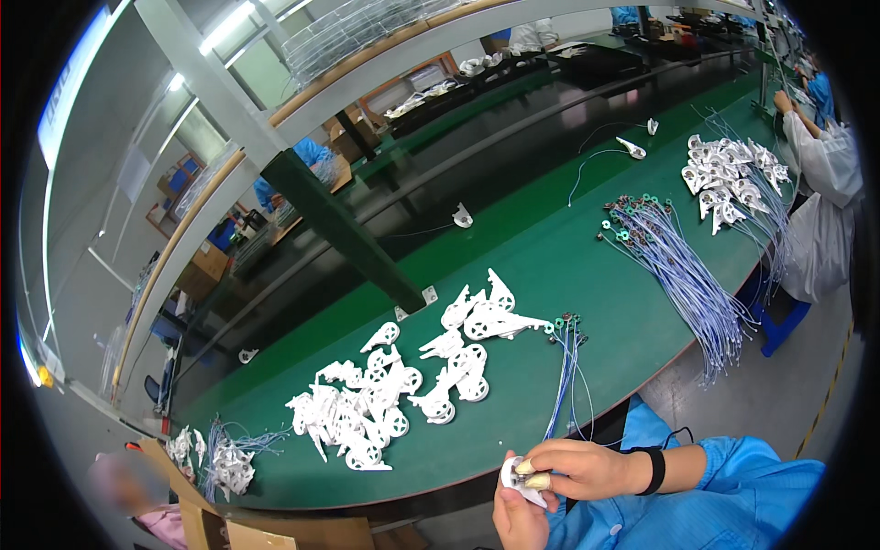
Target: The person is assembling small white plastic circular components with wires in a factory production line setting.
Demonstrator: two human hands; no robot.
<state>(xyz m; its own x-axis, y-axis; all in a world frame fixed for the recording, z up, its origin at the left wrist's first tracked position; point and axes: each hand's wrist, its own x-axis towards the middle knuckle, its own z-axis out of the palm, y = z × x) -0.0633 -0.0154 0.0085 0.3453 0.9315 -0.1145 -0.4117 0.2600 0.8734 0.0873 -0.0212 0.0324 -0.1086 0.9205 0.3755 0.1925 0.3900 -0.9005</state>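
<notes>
Low in the view, near the table's front edge, my left hand (520,521) is closed around a white plastic housing (511,471) with a round end. Over it bends my right hand (579,466), with pale finger cots on two fingertips. Those fingertips are pinched together at the round end, and whatever small piece they hold is mostly hidden. Just beyond my hands lies a small bunch of blue-white cables (568,367) with green and dark round ends. Left of the cables, a loose pile of similar white housings (353,403) covers part of the green table (513,403).
A large cable bundle (683,275) and more white housings (724,179) lie to the right, near a co-worker in white (825,174). A dark green post (344,229) rises from the table. Cardboard boxes (302,532) stand at the lower left, beside another person.
</notes>
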